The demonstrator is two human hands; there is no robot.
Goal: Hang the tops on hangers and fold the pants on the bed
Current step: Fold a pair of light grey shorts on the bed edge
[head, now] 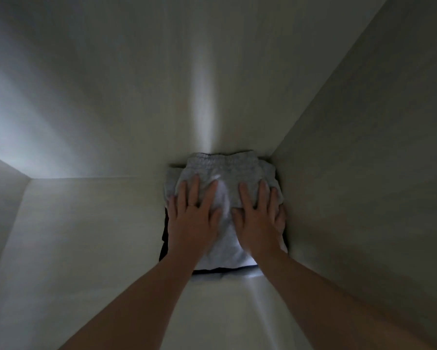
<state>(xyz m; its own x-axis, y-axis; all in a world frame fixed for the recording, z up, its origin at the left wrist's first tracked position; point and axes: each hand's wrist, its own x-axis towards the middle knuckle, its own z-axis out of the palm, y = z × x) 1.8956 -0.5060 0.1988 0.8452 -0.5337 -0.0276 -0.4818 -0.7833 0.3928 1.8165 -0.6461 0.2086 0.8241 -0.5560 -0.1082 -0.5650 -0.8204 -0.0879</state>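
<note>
Left hand (194, 219): flat, fingers straight and slightly spread, palm down on folded grey pants (227, 168); nothing gripped. Right hand (259, 221): likewise flat and open, just beside left hand, pressing on same pants. Pants directly under both palms, elastic waistband beyond fingertips. Stacked on dark folded garment (163, 243), edge showing left of left hand and below both wrists. Stack on pale shelf (98, 248), tucked against side wall (363, 198) just right of right hand. Lighting dim.

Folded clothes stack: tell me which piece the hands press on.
The light grey pants on top, with the elastic waistband; the left hand and right hand lie flat on them. The black garment beneath only peeks out at the edges.
</note>
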